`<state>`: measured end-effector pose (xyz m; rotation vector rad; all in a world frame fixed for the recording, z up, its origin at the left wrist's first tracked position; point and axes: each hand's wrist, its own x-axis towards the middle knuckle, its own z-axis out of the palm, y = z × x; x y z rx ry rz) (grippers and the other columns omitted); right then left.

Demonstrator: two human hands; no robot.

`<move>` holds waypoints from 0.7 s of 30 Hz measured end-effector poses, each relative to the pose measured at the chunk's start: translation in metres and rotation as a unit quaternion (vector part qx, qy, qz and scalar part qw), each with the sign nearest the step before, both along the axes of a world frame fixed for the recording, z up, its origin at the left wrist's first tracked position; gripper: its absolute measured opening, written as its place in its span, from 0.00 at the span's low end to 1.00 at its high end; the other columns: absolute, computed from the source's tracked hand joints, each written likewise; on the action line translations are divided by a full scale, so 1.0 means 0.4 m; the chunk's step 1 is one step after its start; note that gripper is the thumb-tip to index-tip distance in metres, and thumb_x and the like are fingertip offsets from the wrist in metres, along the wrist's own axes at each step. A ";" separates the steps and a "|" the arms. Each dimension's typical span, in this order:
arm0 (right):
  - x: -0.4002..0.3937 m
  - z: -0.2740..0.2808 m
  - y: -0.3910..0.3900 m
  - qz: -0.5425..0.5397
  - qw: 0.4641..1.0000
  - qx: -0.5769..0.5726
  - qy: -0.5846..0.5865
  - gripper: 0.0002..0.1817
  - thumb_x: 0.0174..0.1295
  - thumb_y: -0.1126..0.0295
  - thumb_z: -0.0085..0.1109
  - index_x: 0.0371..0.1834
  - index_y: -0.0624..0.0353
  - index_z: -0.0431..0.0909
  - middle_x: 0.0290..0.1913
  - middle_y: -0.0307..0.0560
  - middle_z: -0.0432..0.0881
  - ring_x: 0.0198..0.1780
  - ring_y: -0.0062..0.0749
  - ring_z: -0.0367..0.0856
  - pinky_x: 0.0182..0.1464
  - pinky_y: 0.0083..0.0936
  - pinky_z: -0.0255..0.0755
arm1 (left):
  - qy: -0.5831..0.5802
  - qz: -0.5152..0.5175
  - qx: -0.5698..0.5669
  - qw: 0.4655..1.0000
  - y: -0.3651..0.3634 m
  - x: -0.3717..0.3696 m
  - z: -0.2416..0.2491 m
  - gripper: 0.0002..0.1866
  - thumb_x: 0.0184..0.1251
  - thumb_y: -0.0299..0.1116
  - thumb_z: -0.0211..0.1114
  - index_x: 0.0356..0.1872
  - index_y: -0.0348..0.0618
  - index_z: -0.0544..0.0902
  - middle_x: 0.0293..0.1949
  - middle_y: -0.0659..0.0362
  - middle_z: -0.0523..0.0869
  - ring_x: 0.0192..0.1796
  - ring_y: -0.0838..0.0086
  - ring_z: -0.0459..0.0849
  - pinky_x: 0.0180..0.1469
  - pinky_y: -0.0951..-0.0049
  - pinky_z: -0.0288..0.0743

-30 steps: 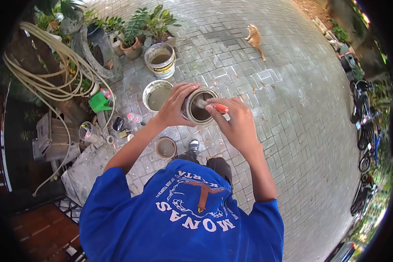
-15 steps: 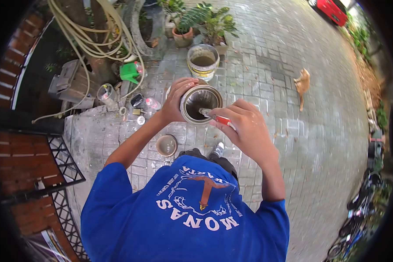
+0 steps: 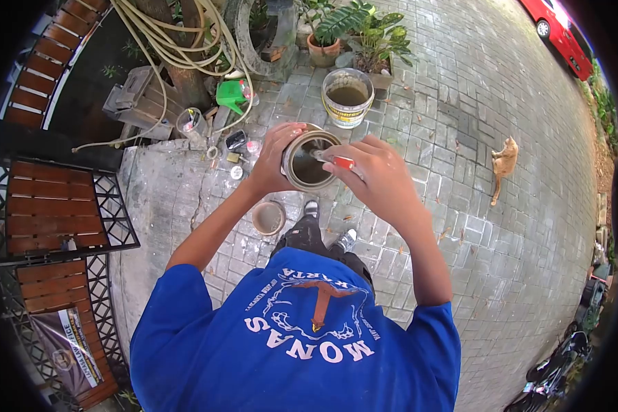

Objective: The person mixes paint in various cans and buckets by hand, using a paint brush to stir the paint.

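A metal can is held up in front of the blue shirt, its open mouth facing the camera. My left hand is wrapped round the can's left side. A tool with a red handle is gripped in my right hand, and its pale, wet-looking end reaches into the can's mouth. The tip of the tool is hard to make out against the dark inside. Below the can, a round bowl rests on the paving near the feet.
A bucket of grey liquid stands beyond the can, near potted plants. A green watering can, a clear container and small items lie to the left. A cat lies on the right; a red car is farther off.
The view has shifted, so the surroundings appear farther right and both shoes now show. The can sits slightly left and lower in view, with the right hand closer over its mouth.
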<state>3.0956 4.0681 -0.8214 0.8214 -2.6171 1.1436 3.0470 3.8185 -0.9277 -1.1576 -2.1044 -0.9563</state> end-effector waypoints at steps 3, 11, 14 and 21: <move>-0.019 -0.056 -0.026 -0.021 0.996 -0.072 -0.053 0.12 0.65 0.62 0.66 0.46 0.55 0.87 0.39 0.45 0.88 0.39 0.40 0.80 0.45 0.34 0.75 | -0.032 0.025 -0.010 0.999 -0.044 -0.016 -0.042 0.60 0.32 0.45 0.90 0.71 0.43 0.64 0.67 0.49 0.76 0.68 0.49 0.74 0.71 0.47 0.66; -0.050 -0.234 -0.099 -0.179 0.881 -0.386 -0.206 0.13 0.73 0.65 0.59 0.51 0.60 0.86 0.39 0.45 0.88 0.38 0.23 0.79 0.43 0.25 0.71 | -0.134 0.112 -0.043 0.984 -0.221 -0.118 -0.163 0.59 0.31 0.41 0.89 0.70 0.43 0.64 0.67 0.49 0.76 0.68 0.50 0.74 0.72 0.47 0.65; -0.078 -0.310 -0.128 -0.243 0.802 -0.476 -0.266 0.16 0.76 0.62 0.56 0.54 0.62 0.83 0.39 0.45 0.87 0.39 0.20 0.78 0.42 0.22 0.70 | -0.195 0.114 -0.015 0.974 -0.278 -0.171 -0.245 0.60 0.32 0.41 0.89 0.71 0.42 0.63 0.65 0.48 0.76 0.68 0.51 0.74 0.73 0.52 0.64; -0.142 -0.656 -0.163 -0.326 0.627 -0.618 -0.344 0.20 0.77 0.55 0.55 0.60 0.59 0.76 0.49 0.44 0.84 0.48 0.23 0.80 0.50 0.23 0.72 | -0.290 0.135 -0.005 0.948 -0.346 -0.346 -0.662 0.54 0.37 0.42 0.88 0.69 0.43 0.66 0.64 0.47 0.76 0.68 0.50 0.74 0.71 0.52 0.68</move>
